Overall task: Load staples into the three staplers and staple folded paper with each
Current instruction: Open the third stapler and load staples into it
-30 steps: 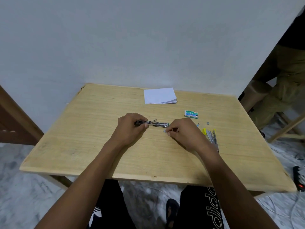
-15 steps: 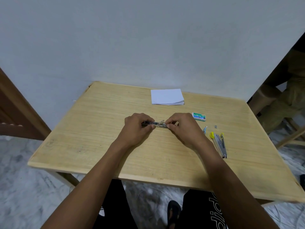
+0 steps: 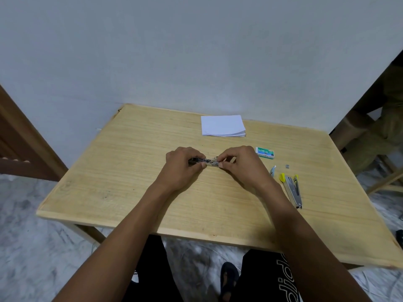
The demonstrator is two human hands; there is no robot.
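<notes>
A small metal stapler (image 3: 208, 162) lies opened flat on the wooden table (image 3: 122, 171) at its middle. My left hand (image 3: 182, 165) grips its dark left end. My right hand (image 3: 238, 163) pinches its silver right end; whether staples sit between the fingertips is hidden. A yellow-tipped stapler (image 3: 292, 188) lies opened at the right. A blue-ended stapler (image 3: 273, 170) peeks out just behind my right wrist. The green staple box (image 3: 264, 152) lies to the right of my right hand. A stack of folded white paper (image 3: 222, 128) rests near the far edge.
A small loose strip of staples (image 3: 287, 166) lies right of the blue-ended stapler. Another person's legs (image 3: 379, 131) and a wooden stool frame (image 3: 388, 182) stand off the table's right side. A wall rises right behind the table.
My right hand has moved left from the table surface up to the stapler's right end and now grips it. The left hand has kept its hold. The camera has shifted slightly.
</notes>
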